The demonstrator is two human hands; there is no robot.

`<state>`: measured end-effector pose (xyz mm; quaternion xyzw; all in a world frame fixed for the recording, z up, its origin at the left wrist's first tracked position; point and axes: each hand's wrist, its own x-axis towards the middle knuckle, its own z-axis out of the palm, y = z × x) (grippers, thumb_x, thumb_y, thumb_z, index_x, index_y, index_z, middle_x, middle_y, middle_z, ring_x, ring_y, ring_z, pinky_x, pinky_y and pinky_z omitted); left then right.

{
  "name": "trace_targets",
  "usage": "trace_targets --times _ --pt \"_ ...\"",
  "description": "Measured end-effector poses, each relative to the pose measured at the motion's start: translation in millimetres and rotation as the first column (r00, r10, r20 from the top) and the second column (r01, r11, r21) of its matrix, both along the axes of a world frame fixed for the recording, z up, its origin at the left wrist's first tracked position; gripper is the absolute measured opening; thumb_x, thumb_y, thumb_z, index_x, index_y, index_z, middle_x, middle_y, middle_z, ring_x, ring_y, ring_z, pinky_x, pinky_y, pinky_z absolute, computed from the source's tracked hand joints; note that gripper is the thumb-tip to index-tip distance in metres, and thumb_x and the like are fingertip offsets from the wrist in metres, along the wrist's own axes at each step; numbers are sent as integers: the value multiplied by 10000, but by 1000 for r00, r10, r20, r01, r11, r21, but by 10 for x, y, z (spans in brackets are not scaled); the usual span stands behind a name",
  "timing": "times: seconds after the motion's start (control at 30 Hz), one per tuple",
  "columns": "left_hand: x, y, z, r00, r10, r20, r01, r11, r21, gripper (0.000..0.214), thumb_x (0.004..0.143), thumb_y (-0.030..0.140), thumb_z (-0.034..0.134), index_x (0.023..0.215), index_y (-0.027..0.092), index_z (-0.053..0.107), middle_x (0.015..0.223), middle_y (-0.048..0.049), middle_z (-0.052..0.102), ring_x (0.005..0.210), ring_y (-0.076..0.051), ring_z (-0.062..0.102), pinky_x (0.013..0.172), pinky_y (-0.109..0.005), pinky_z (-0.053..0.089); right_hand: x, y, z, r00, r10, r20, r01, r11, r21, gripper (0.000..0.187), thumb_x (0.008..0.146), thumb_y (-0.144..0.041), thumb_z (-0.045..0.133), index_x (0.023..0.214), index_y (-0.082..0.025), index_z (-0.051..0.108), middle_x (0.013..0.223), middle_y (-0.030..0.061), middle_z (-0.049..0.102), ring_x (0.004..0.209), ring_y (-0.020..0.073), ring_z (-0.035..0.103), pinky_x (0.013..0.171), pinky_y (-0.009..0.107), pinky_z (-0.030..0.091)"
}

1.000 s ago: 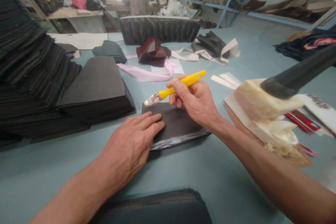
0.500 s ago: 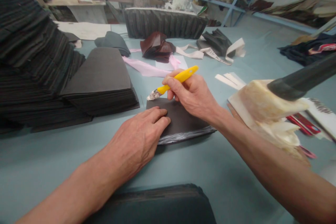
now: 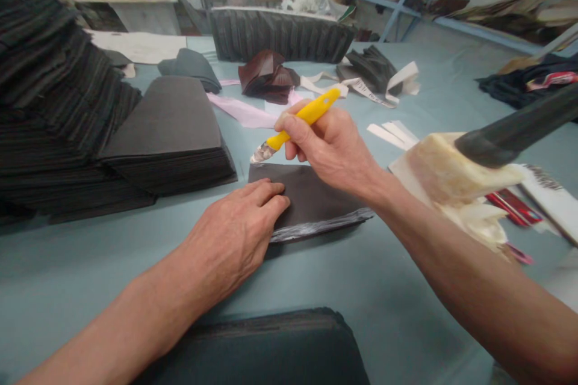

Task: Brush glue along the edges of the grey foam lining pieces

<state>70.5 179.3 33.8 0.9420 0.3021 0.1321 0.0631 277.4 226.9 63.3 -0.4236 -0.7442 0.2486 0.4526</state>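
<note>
My left hand point(image 3: 232, 231) lies flat, fingers together, on the near left part of a small stack of dark rectangular pieces point(image 3: 316, 201) on the blue-grey table point(image 3: 90, 271). My right hand point(image 3: 329, 147) is closed round a yellow-handled brush point(image 3: 295, 123). Its glue-caked tip points down and left, just above the stack's far left corner. The stack's near edge shows whitish streaks.
A tall pile of dark sheets point(image 3: 49, 102) and a lower pile point(image 3: 169, 132) stand at the left. A glue-crusted pot with a black handle point(image 3: 456, 177) sits at the right. More dark pieces point(image 3: 271, 352) lie at the near edge. Scraps, straps and a pleated black bundle point(image 3: 282, 33) lie further back.
My right hand has lifted the brush slightly and drawn it back a little from the stack's corner. My left hand has stayed pressed on the stack.
</note>
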Motion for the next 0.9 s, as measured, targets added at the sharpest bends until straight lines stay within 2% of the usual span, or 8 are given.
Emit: trace_targets --times 0.07,0.27,0.37,0.5,0.67,0.9 --pt "-2 -4 -2 1000 5 -3 -5 1000 -9 381 999 82 391 1230 130 690 1406 -187 698 1269 -331 717 1066 -534 662 -46 7 -32 1000 14 0 -14 1000 -3 561 1031 -715 554 953 -185 718 712 -14 677 664 108 618 660 252 490" --pt "-5 4 -24 1000 8 7 -7 1000 -16 397 1021 102 366 1247 125 692 1402 -172 698 1273 -338 713 1076 -556 659 -17 49 -19 997 7 74 -8 1000 7 569 1039 -690 565 770 -198 665 681 -7 660 653 113 603 669 265 488" --pt "4 -1 -31 1000 14 8 -14 1000 -8 388 1036 119 367 1249 131 690 1405 -162 699 1263 -336 716 1059 -555 667 -4 47 22 999 -19 43 19 1000 3 520 1041 -661 585 814 -203 683 653 -18 634 643 120 603 666 271 489" --pt "8 -13 -24 1000 14 3 -15 1000 7 379 1045 131 370 1243 132 694 1393 -159 703 1263 -324 713 1073 -533 661 -73 34 8 1000 8 -5 -8 1000 5 450 1055 -608 601 894 -199 699 672 -29 634 646 111 614 689 270 487" --pt "-3 -13 -35 1000 0 31 -1 999 33 375 1055 142 366 1230 124 697 1371 -159 713 1247 -324 721 1066 -533 664 -40 47 -6 994 15 108 -19 999 34 512 1081 -569 572 734 -197 627 674 -15 623 670 110 602 689 265 481" --pt "1 -18 -54 997 -27 79 20 996 91 347 1043 131 399 1207 106 704 1335 -164 728 1208 -338 739 1014 -547 684 40 68 23 995 -16 94 11 999 45 527 1068 -659 542 868 -189 670 683 -15 642 661 119 600 688 276 499"
